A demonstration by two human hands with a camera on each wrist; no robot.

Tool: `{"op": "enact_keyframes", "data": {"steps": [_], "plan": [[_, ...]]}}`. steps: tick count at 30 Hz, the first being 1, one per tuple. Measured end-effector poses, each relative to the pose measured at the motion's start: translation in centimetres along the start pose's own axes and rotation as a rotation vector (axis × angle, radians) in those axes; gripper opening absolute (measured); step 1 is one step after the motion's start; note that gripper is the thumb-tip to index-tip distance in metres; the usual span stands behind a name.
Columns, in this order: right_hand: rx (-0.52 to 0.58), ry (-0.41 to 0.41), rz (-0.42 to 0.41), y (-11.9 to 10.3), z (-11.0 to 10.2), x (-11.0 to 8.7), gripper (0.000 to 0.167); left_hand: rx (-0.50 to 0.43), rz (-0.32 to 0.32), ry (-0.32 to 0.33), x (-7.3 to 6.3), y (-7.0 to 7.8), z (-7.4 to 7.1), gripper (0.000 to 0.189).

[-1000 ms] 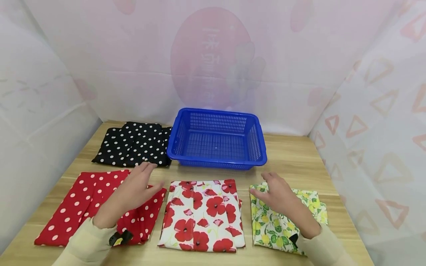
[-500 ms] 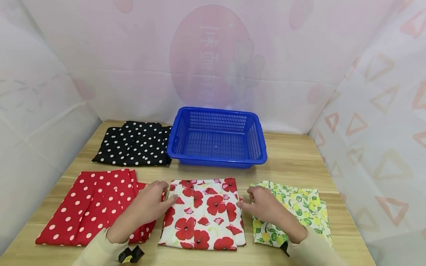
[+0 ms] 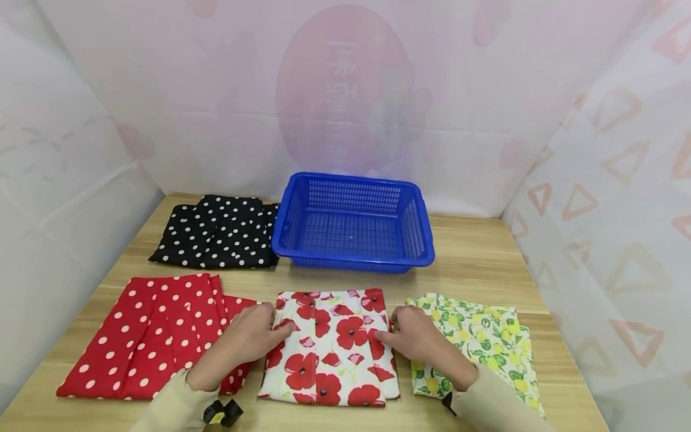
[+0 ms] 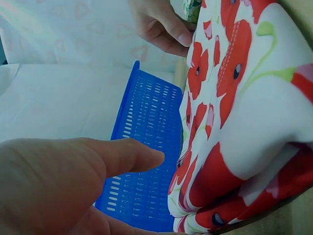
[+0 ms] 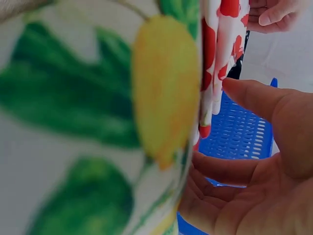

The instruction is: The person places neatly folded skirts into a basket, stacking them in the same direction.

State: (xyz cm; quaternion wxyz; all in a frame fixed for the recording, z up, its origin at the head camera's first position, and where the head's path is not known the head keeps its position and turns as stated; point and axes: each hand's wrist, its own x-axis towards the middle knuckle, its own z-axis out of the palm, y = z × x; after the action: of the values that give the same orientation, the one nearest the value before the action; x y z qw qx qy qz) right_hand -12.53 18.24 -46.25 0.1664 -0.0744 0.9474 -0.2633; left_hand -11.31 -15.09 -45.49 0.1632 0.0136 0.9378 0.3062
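Observation:
A folded white cloth with red poppies (image 3: 336, 351) lies between my two hands. My left hand (image 3: 244, 339) is at its left edge, the thumb straight and reaching over the cloth, the other fingers down along the side. On the opposite edge my right hand (image 3: 423, 341) has its thumb over the border and its fingers beside the layers. Blue basket mesh shows between thumb and fingers in the right wrist view. The left wrist view shows the left thumb (image 4: 132, 156) apart from the poppy cloth (image 4: 215, 117), whose layers bulge at the near side.
A blue plastic basket (image 3: 353, 263) stands behind the poppy cloth. To the left lie a red polka-dot cloth (image 3: 140, 342) and a black polka-dot cloth (image 3: 216, 234). A lemon-print cloth (image 3: 491, 342) lies under the right forearm. Fabric walls surround the wooden table (image 3: 469, 258).
Both hands have moved inward, the left from over the red cloth and the right from over the lemon cloth, to the two sides of the poppy cloth. The cloths and basket stay put.

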Motion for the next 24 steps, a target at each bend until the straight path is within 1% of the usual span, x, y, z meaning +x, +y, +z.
{"op": "enact_keyframes", "data": {"steps": [4, 8, 10, 12, 14, 18, 21, 24], "plan": [[0.041, -0.014, 0.048, 0.0, 0.1, 0.5, 0.038, -0.087, -0.024, -0.023, 0.9, -0.4, 0.1, 0.038], [0.069, -0.045, 0.068, 0.0, 0.1, 0.9, 0.049, -0.217, -0.026, -0.045, 1.7, -1.1, 0.2, 0.042], [0.094, -0.048, 0.072, 0.0, 0.0, 1.0, 0.048, -0.276, -0.013, -0.069, 2.0, -1.4, 0.3, 0.039], [0.13, -0.048, 0.08, 0.0, 0.0, 1.0, 0.043, -0.321, -0.001, -0.093, 2.0, -1.6, 0.3, 0.033], [0.174, -0.047, 0.091, 0.0, -0.1, 1.0, 0.036, -0.338, 0.014, -0.109, 2.0, -1.6, 0.3, 0.03], [0.253, -0.07, 0.108, 0.3, 0.0, 1.1, 0.03, -0.329, 0.007, -0.109, 1.7, -1.4, 0.3, 0.037], [0.3, -0.104, 0.087, 0.6, -0.1, 1.1, 0.027, -0.356, 0.007, -0.125, 1.7, -1.4, 0.4, 0.046], [0.341, -0.138, 0.056, 0.9, -0.1, 1.1, 0.024, -0.408, 0.016, -0.148, 1.7, -1.7, 0.6, 0.047]]}}
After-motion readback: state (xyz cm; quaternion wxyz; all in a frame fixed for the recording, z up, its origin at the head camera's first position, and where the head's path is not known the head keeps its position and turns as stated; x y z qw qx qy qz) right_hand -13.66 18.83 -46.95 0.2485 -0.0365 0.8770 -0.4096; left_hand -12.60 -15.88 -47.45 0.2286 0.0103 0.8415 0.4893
